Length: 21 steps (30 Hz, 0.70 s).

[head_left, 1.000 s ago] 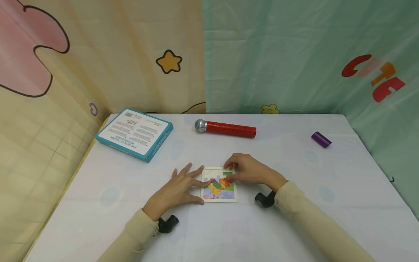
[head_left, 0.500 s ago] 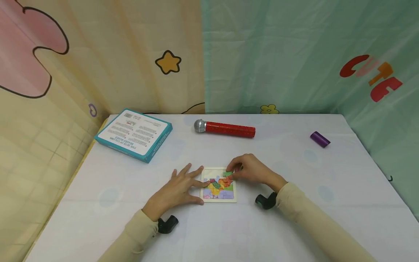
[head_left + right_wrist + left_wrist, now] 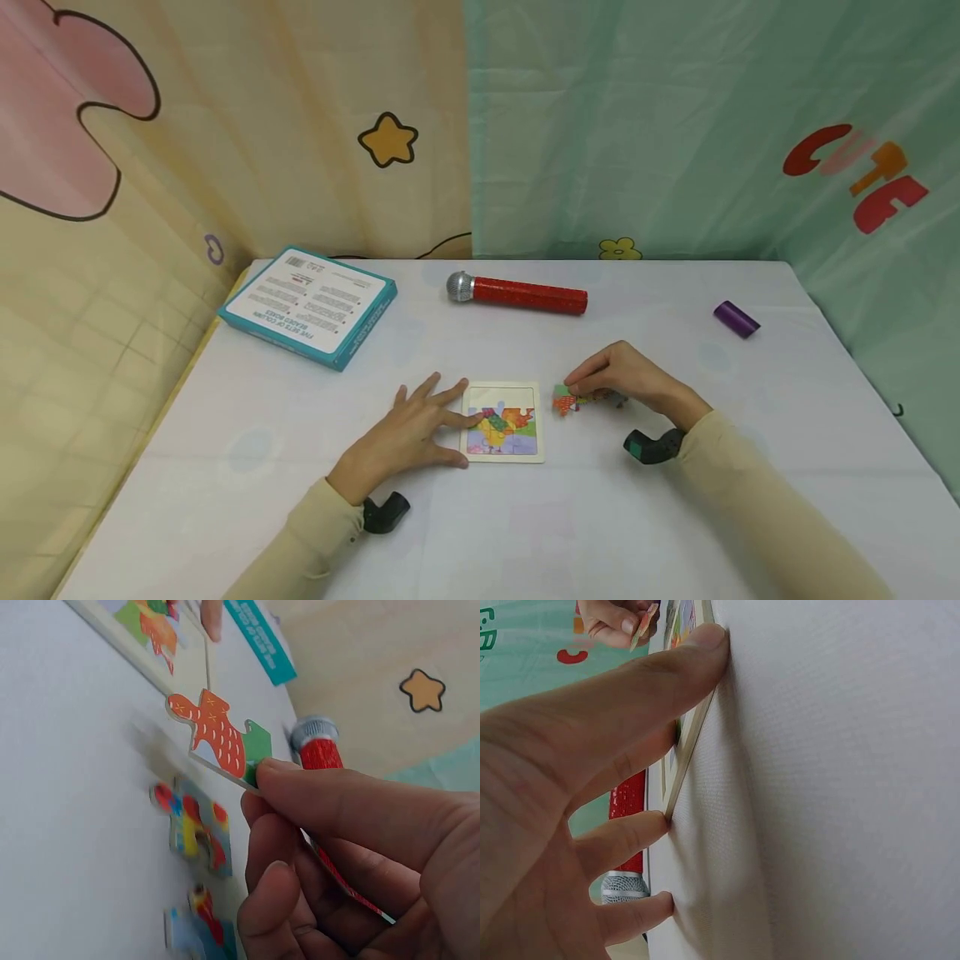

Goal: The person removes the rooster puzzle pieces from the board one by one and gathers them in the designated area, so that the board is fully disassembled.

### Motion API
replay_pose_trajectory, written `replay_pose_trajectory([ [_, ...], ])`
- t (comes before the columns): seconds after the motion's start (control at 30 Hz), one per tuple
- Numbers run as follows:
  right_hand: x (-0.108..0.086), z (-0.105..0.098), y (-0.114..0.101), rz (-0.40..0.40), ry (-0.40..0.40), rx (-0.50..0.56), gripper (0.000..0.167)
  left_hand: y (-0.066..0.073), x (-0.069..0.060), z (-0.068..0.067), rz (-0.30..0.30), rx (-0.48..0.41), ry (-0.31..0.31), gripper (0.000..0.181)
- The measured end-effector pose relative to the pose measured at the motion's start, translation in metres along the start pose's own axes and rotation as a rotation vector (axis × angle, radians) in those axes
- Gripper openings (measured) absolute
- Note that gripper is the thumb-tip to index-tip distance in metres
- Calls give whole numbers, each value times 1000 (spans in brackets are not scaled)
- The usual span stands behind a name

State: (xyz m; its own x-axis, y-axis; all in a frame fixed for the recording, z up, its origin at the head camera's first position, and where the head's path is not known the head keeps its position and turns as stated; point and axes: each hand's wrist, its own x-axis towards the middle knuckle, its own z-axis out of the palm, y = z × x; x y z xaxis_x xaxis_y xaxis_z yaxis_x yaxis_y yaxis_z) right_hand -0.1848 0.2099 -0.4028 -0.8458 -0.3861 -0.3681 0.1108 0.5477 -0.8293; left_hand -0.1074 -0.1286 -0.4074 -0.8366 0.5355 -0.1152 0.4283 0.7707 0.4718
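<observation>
A small puzzle board (image 3: 502,457) with a pale frame lies on the white table, its upper part bare of pieces. My left hand (image 3: 408,433) rests beside it with fingers spread, fingertips touching its left edge and picture. Right of the board, my right hand (image 3: 637,379) pinches a red and green puzzle piece (image 3: 225,735) between thumb and fingers, raised above the table. Below that hand in the right wrist view lie a multicoloured piece (image 3: 196,825) and a blue and red piece (image 3: 199,930).
A blue and white box (image 3: 307,304) lies at the back left. A red microphone (image 3: 528,296) with a silver head lies behind the board, and a purple cylinder (image 3: 737,319) is at the back right. Curtains rise along the table's back and sides.
My right hand has moved right, off the board's upper right corner, with the green-edged piece in its fingers. Pieces beside the board now show. My left hand has stayed in place.
</observation>
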Motion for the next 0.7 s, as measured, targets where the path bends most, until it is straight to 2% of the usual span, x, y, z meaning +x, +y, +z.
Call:
replay_pose_trajectory([
  [0.2, -25, -38, 27, 45, 43, 16, 29, 0, 0, -1, -1, 6, 1, 60],
  [0.33, -38, -57, 41, 59, 57, 14, 31, -1, -1, -1, 3, -7, -4, 60],
  [0.47, -42, -65, 48, 64, 77, 0, 31, -2, -2, -1, 4, 0, -1, 60],
  [0.7, -41, -63, 47, 74, 128, -125, 26, -1, -1, 0, 38, -16, 5, 60],
])
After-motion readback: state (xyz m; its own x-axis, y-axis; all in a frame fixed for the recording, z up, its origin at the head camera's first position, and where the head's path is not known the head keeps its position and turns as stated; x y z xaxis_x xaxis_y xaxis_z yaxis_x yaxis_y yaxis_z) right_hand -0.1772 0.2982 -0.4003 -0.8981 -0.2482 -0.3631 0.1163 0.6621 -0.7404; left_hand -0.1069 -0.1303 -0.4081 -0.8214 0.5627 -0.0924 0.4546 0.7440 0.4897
